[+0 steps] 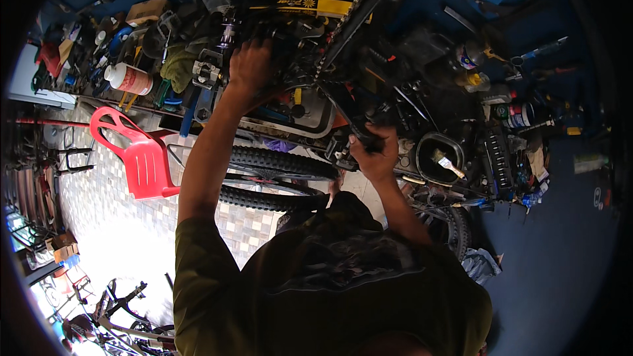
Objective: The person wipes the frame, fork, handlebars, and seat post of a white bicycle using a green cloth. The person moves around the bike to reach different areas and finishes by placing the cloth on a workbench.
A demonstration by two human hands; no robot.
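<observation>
My left hand (251, 66) reaches over the cluttered workbench, fingers bent down into dark parts; its fingertips and whatever they grip are lost in shadow. Nearer to me on the right, my right hand (376, 153) is closed around the end of a black tube-like part (344, 107), thumb pressed on it. A black bicycle frame tube (366, 12) slants up from the middle of the bench, with a chain (344, 21) running along it. Beside my left hand lie a purple hub-like part (228, 34) and a silver metal block (206, 74).
Bicycle wheels with knobbly tyres (280, 161) stand under the bench edge. A red plastic chair (142, 158) is to the left. On the bench are a white bottle (128, 79), a black tub with a brush (448, 164), a socket set (499, 161) and a metal tray (321, 125).
</observation>
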